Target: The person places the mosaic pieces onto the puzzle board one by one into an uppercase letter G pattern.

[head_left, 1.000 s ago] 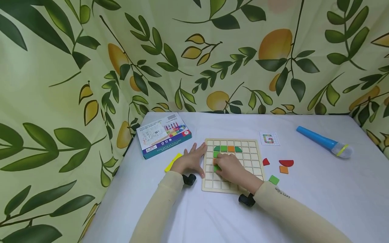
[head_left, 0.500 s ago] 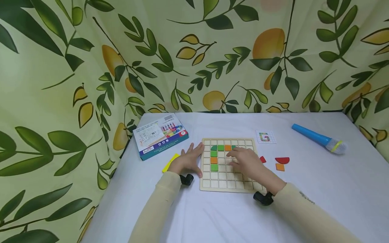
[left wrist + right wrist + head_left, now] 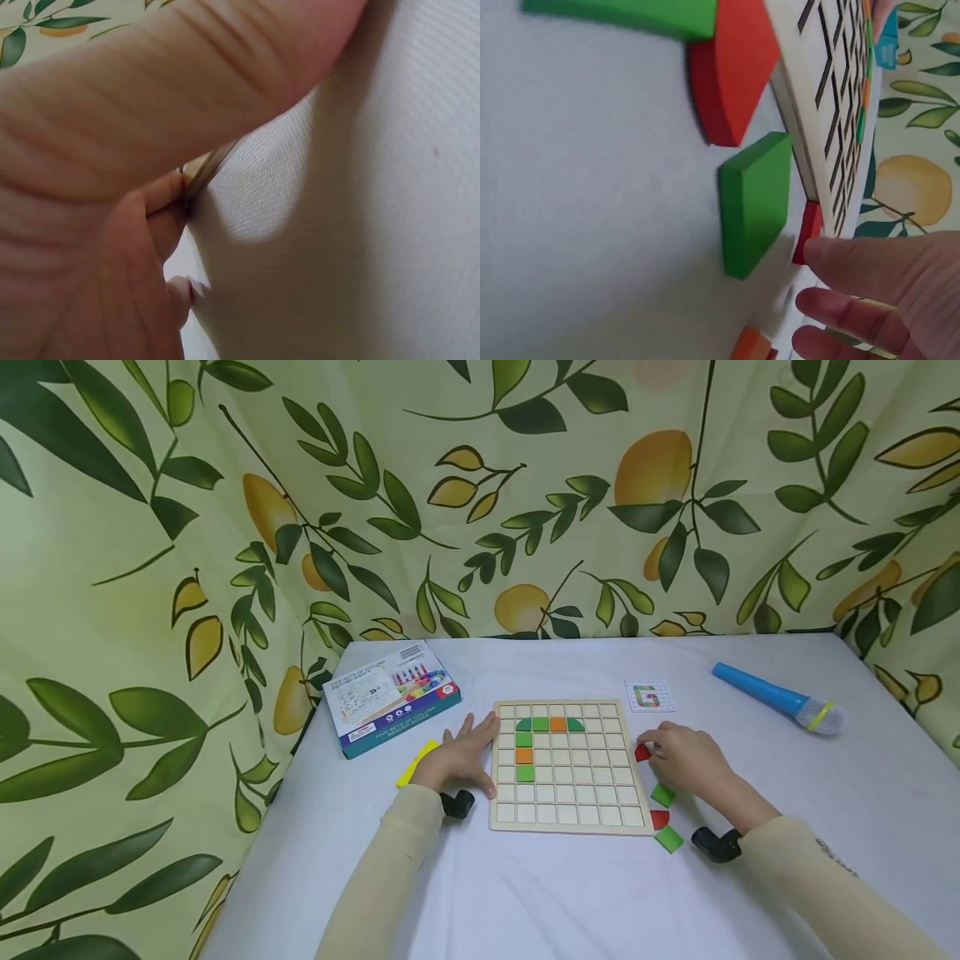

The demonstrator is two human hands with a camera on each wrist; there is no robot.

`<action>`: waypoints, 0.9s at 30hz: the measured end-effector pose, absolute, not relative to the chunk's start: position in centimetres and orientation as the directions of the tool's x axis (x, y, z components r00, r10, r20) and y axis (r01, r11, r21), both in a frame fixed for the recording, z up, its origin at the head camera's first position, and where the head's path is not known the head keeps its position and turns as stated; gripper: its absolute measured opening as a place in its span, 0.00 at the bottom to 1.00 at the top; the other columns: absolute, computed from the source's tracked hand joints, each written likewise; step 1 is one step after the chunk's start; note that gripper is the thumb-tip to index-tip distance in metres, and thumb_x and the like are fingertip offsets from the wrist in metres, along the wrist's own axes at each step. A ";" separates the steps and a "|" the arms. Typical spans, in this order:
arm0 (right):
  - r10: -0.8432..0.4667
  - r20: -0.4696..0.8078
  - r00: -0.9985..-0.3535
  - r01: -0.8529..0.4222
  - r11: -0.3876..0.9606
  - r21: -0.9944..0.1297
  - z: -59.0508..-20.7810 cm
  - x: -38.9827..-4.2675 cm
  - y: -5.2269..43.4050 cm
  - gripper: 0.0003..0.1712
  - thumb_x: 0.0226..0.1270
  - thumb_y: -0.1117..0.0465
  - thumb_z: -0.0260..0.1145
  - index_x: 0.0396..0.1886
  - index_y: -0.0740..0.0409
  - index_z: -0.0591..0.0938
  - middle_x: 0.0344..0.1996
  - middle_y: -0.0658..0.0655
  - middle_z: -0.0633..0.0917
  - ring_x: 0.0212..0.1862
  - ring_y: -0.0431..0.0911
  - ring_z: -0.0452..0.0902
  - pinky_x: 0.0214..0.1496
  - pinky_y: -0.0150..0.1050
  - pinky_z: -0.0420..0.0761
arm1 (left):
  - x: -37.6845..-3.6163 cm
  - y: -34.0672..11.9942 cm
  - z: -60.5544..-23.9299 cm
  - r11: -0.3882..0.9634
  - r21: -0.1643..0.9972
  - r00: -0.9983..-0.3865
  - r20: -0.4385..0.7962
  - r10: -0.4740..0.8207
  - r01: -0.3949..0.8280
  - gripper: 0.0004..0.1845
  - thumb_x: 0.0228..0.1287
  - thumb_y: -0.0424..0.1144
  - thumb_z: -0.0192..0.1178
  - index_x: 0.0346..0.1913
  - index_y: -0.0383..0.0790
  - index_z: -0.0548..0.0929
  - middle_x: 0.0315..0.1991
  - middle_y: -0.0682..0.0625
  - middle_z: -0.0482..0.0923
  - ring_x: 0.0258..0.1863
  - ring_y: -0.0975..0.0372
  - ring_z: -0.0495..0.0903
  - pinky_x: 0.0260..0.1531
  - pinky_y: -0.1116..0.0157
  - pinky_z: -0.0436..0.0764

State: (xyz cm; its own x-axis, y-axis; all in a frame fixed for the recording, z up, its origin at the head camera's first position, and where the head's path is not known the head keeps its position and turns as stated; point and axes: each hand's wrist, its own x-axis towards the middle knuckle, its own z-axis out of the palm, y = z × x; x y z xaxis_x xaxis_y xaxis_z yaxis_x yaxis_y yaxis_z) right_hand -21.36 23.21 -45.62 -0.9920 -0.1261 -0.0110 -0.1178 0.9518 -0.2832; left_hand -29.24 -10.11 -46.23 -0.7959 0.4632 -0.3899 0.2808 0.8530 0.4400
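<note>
A square wooden grid board (image 3: 585, 793) lies on the white cloth, with green and orange tiles (image 3: 523, 756) set along its upper rows and left side. My left hand (image 3: 456, 758) rests along the board's left edge, fingers spread and thumb apart. Off the right edge, my right hand (image 3: 693, 768) reaches a small red tile (image 3: 642, 752). In the right wrist view the thumb touches that red tile, while the other visible fingers stand apart from it. Beside this hand lie a green square tile (image 3: 757, 202), a red quarter-round tile (image 3: 659, 819) and another green tile (image 3: 669, 839).
Behind the board's right corner lies a printed pattern card (image 3: 649, 696). A blue toy microphone (image 3: 776, 693) is at far right. A game box (image 3: 390, 697) sits at back left, and a yellow piece (image 3: 408, 772) is partly under my left hand. An orange tile (image 3: 750, 346) shows below my right hand.
My right hand has left the green tile on the board's left side and moved right, off the board, to the red tile. The left hand stays at the board's edge.
</note>
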 end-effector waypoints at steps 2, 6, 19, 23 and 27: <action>-0.132 -0.028 -0.991 -0.118 0.949 -0.291 -46.0 -21.5 23.2 0.16 0.54 0.65 0.67 0.45 0.62 0.83 0.31 0.56 0.78 0.28 0.46 0.70 0.26 0.35 0.70 | -29.2 -10.1 -46.2 0.851 0.445 -0.795 -0.390 0.464 0.278 0.67 0.29 0.48 0.78 0.73 0.55 0.43 0.73 0.61 0.34 0.71 0.57 0.25 0.64 0.42 0.31; -0.136 -0.030 -0.990 -0.121 0.947 -0.297 -46.3 -21.7 22.8 0.16 0.52 0.65 0.70 0.43 0.63 0.83 0.27 0.53 0.77 0.26 0.44 0.68 0.24 0.33 0.67 | -29.2 -10.1 -46.3 0.845 0.458 -0.791 -0.391 0.471 0.276 0.67 0.29 0.48 0.78 0.73 0.55 0.43 0.73 0.62 0.34 0.71 0.57 0.25 0.64 0.42 0.31; -0.270 0.039 -0.962 -0.273 0.947 -0.172 -46.2 -20.4 23.2 0.14 0.46 0.63 0.75 0.36 0.57 0.85 0.27 0.50 0.80 0.26 0.42 0.70 0.29 0.40 0.72 | -29.6 -10.3 -46.4 0.843 0.456 -0.790 -0.385 0.477 0.286 0.69 0.27 0.49 0.79 0.73 0.55 0.43 0.73 0.61 0.34 0.71 0.57 0.25 0.64 0.42 0.29; -0.356 0.038 -0.934 -0.357 0.925 -0.129 -46.2 -20.5 23.9 0.16 0.44 0.63 0.76 0.37 0.55 0.86 0.30 0.49 0.81 0.30 0.43 0.73 0.32 0.41 0.73 | -29.6 -10.3 -46.4 0.842 0.459 -0.792 -0.382 0.476 0.285 0.69 0.27 0.48 0.79 0.73 0.55 0.43 0.73 0.61 0.35 0.71 0.57 0.26 0.64 0.42 0.29; -0.398 0.014 -0.917 -0.397 0.911 -0.110 -46.2 -20.8 24.3 0.16 0.43 0.61 0.76 0.37 0.54 0.86 0.29 0.48 0.81 0.32 0.43 0.74 0.34 0.43 0.73 | -29.6 -10.4 -46.6 0.841 0.461 -0.793 -0.380 0.477 0.284 0.69 0.27 0.49 0.79 0.73 0.56 0.43 0.73 0.62 0.35 0.71 0.57 0.26 0.64 0.43 0.30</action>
State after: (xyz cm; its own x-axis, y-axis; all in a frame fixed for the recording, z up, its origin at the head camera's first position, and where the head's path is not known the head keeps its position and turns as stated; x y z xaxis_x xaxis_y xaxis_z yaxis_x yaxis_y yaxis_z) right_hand -20.81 24.31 -46.19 -0.9171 -0.3983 0.0142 -0.3974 0.9110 -0.1103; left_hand -29.64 -10.38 -46.59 -0.7927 0.4766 -0.3801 0.2842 0.8406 0.4612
